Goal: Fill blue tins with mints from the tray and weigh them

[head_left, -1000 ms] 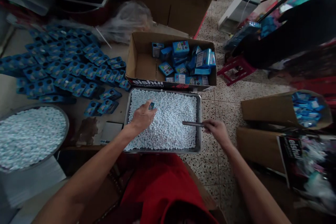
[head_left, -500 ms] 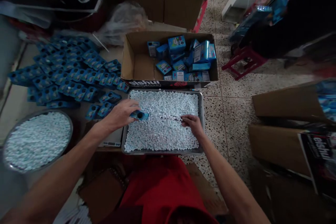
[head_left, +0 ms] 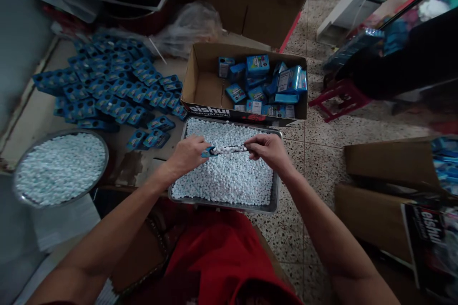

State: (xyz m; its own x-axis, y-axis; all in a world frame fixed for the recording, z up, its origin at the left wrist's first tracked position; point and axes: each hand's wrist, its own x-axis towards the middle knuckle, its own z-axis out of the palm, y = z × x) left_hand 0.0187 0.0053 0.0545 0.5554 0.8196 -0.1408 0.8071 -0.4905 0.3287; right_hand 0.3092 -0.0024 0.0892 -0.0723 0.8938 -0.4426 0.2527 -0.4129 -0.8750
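While the left hand curls its fingers tightly around a small blue box, the right hand pinches the near end of a narrow scoop between thumb and fingers, with hardly any gap in either grip; half a second ago the scoop lay among the white pellets to the left of the right hand, and the box seemed apart from it; now the scoop spans the space between the hands with a row of pellets along it, and its tip meets, or nearly meets, the box just right of the left hand; whether it has entered the box I cannot tell; the change suggests that the scooping is done and the load is lined up with the box; below both hands, a metal tray holds the loose pellets; beyond the right hand, wrapped packs lie in a carton; left of the left hand, rows of similar boxes stand on the worktop, with a round basin of more pellets.
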